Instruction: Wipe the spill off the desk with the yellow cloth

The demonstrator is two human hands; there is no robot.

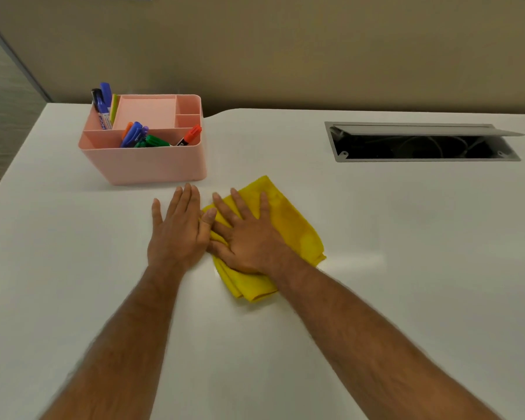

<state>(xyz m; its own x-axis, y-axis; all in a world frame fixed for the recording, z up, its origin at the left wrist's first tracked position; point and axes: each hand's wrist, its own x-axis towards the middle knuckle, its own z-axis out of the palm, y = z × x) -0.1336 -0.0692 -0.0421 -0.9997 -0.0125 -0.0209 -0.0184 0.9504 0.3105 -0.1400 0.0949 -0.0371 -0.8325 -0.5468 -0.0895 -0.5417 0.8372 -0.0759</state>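
Observation:
A folded yellow cloth [291,225] lies on the white desk [406,268] near its middle, with darker damp patches on its right part. My right hand [246,237] presses flat on the cloth's left half, fingers spread. My left hand [178,231] rests flat on the bare desk just left of the cloth, its thumb touching the cloth's left edge. No liquid is plainly visible on the desk; a faint sheen shows to the right of the cloth.
A pink desk organizer [146,150] holding several coloured markers stands behind my left hand. An open grey cable hatch [422,144] is set into the desk at the back right. A beige partition wall runs behind the desk.

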